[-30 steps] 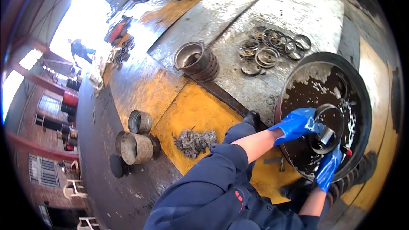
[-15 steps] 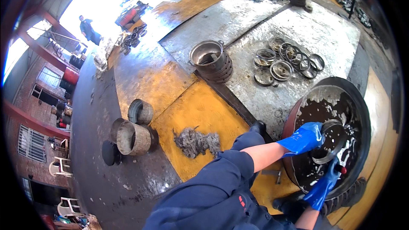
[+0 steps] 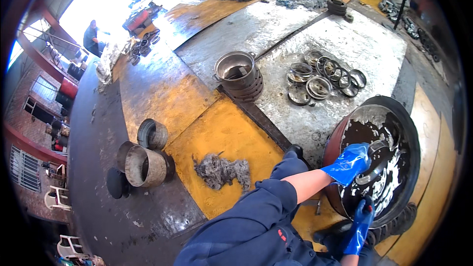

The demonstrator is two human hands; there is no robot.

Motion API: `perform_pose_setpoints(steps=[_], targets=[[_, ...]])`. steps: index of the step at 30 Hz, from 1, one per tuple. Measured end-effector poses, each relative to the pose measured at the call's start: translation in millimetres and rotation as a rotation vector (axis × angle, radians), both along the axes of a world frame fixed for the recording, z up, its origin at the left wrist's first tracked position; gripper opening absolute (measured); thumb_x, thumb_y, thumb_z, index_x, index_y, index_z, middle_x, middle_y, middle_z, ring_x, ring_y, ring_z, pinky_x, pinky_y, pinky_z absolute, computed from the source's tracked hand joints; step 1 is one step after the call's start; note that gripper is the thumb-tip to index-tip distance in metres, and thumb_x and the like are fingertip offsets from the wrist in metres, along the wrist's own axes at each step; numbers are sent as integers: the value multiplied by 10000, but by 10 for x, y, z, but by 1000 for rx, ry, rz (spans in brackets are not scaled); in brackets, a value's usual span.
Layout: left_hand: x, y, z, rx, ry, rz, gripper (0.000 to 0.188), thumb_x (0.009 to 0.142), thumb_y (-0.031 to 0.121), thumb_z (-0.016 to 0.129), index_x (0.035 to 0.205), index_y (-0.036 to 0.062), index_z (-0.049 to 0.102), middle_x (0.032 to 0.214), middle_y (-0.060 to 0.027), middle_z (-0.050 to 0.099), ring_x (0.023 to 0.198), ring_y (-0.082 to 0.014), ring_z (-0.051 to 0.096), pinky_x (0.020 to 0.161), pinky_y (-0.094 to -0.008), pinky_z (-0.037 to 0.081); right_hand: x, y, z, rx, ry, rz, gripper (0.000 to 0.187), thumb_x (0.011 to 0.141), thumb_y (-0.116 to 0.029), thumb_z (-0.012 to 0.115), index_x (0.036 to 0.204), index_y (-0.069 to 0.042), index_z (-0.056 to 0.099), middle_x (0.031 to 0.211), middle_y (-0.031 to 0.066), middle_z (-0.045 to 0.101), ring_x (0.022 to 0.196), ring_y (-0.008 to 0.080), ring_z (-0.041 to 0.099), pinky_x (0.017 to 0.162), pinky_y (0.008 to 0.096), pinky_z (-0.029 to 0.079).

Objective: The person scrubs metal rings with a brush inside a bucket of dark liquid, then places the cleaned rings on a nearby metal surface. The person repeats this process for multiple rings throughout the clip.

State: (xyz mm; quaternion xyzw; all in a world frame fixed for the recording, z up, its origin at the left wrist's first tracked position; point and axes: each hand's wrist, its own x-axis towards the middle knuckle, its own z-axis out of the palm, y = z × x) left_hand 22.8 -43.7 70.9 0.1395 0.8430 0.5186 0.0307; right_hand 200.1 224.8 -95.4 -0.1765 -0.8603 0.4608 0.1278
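A shiny metal ring (image 3: 378, 172) is gripped by its edge in my left hand (image 3: 355, 160), in a blue rubber glove, above dark liquid with white foam. The liquid fills a cut-down drum (image 3: 333, 144), red outside with a dark rim. My right hand (image 3: 363, 213), gloved in the same blue, is closed near the drum's near edge. A small red end of something shows at its fingers; the rest is hidden in the grip, so I cannot tell its kind.
Several metal rings (image 3: 319, 87) lie on the steel plate beyond the drum. Left of them stands a two-handled pot (image 3: 235, 69). A grey fibre wad (image 3: 221, 171) lies on the yellow plate, near open metal cylinders (image 3: 143, 167). A person (image 3: 91, 39) is far left.
My right hand has drawn back from the ring toward the drum's near edge, with the red-ended thing in it. My left hand still holds the ring. The view has shifted slightly.
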Motion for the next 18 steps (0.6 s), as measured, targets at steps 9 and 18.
perform_pose_setpoints(steps=[9,18], targets=[[92,-22,6,87,20,0,257,891,195,675,1047,-9,679,936,-287,723,921,-475,707,817,-542,556,-31,47,-191,58,-62,-70,221,985,-159,734,1145,-7,736,990,95,760,875,178,718,807,320,575],[156,13,34,133,-12,-20,246,899,198,670,1023,-13,689,924,-267,729,879,-444,724,794,-514,565,-34,-69,68,178,-97,-4,191,988,-181,719,1052,-2,735,916,111,759,819,191,719,761,335,563]])
